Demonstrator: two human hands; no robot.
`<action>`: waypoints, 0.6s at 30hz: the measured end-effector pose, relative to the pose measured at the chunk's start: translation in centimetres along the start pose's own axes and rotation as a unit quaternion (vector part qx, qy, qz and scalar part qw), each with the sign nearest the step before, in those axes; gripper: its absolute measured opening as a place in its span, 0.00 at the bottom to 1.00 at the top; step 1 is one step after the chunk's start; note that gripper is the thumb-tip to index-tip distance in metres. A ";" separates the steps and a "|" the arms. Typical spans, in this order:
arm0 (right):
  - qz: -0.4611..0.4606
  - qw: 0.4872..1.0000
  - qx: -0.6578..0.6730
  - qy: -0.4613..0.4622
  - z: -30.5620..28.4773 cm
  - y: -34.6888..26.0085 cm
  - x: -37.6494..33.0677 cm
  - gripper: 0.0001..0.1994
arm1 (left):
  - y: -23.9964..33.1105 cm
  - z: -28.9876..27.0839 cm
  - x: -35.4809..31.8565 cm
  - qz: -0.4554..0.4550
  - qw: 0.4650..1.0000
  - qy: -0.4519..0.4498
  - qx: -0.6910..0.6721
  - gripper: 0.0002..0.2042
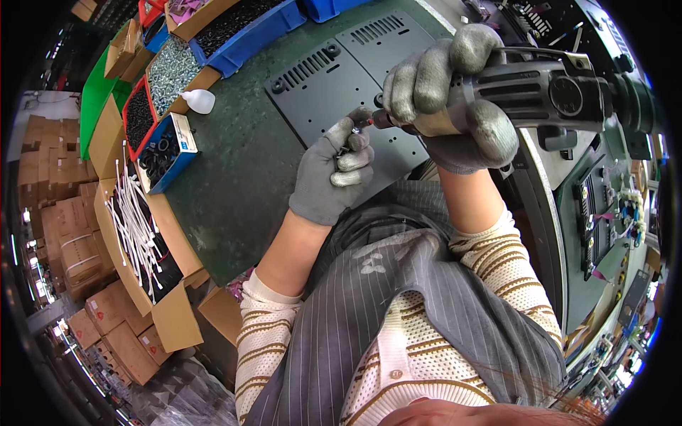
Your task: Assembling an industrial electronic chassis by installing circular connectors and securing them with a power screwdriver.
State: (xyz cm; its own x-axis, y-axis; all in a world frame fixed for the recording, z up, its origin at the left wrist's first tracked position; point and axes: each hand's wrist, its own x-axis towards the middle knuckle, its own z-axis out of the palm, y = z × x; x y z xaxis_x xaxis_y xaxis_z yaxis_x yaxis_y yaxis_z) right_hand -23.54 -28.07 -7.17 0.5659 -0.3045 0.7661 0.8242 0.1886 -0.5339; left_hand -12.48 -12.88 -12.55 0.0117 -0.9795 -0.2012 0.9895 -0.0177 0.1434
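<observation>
Both of my hands wear grey work gloves with worn, shiny fingers. My right hand (455, 99) is wrapped round a black power screwdriver (529, 89), which lies sideways with its tip pointing left. At that tip, my left hand (334, 167) is closed, thumb and forefinger pinching near a small screw (357, 130). The curled fingers partly hide what else they hold. Beneath both hands is a dark grey metal panel (320, 89) with slotted vents and small holes, resting on the green table. My right hand and the tool cover part of it.
Left of the panel, a green tabletop (220, 184) carries a white plastic scoop (198, 101). Bins of silver screws (172, 71), black screws (234, 25) and black rings (160, 156) line its left edge. White cable ties (135, 227) fill a cardboard box. More equipment stands at right.
</observation>
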 end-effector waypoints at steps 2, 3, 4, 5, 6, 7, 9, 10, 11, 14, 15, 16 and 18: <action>0.004 1.000 -0.011 -0.001 0.1 -0.3 -0.4 0.20 | -0.3 0.0 0.2 -0.018 0.999 -0.007 -0.035 0.13; 0.003 1.000 -0.011 0.002 0.2 -0.5 -0.6 0.20 | -0.5 0.0 0.4 -0.020 0.999 -0.005 -0.034 0.13; -0.003 1.000 -0.009 0.020 0.4 -0.7 -0.8 0.20 | -0.6 0.1 0.5 -0.026 0.999 -0.011 -0.026 0.13; -0.009 0.999 -0.008 0.037 0.4 -0.9 -1.0 0.20 | -0.7 0.1 0.6 -0.032 0.999 -0.017 -0.018 0.13; -0.015 0.999 -0.006 0.033 0.3 -1.1 -0.9 0.20 | -0.7 0.2 0.7 -0.037 0.999 -0.015 -0.016 0.13; -0.017 0.999 -0.007 0.037 0.1 -1.5 -0.7 0.20 | -0.5 0.4 0.6 -0.057 0.998 -0.020 0.008 0.14; -0.018 0.998 0.056 0.028 -0.5 -2.1 -0.4 0.19 | -0.5 1.0 0.6 -0.081 0.996 -0.023 0.034 0.15; -0.025 0.996 0.077 0.041 -0.7 -2.2 -0.6 0.18 | -0.5 1.7 0.5 -0.082 0.993 -0.014 0.081 0.16; -0.027 0.990 0.071 0.117 -0.4 -2.5 -0.9 0.18 | -0.5 2.2 0.6 -0.082 0.988 -0.006 0.127 0.17; -0.095 0.932 0.185 0.296 1.5 -3.0 0.3 0.18 | 2.8 2.2 2.3 -0.036 0.896 0.023 0.442 0.18; -0.092 0.942 0.160 0.281 0.4 -3.2 0.1 0.18 | 3.0 2.1 3.3 -0.036 0.895 0.020 0.443 0.18; -0.151 0.922 0.327 0.142 -1.6 -1.7 0.8 0.18 | 3.2 2.0 4.4 0.066 0.750 0.049 0.657 0.19; -0.184 0.859 0.477 -0.004 -4.1 0.3 1.9 0.18 | 3.5 1.4 6.0 0.173 0.418 0.093 0.887 0.20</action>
State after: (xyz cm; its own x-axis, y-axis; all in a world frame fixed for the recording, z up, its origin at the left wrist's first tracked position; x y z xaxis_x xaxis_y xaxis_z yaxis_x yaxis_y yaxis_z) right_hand -22.29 -32.43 -7.28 0.2606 -0.5014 0.8251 0.5850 0.7618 0.2782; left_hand -9.16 -19.13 -11.90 0.2834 -0.9556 0.0813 -0.7383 -0.1633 0.6544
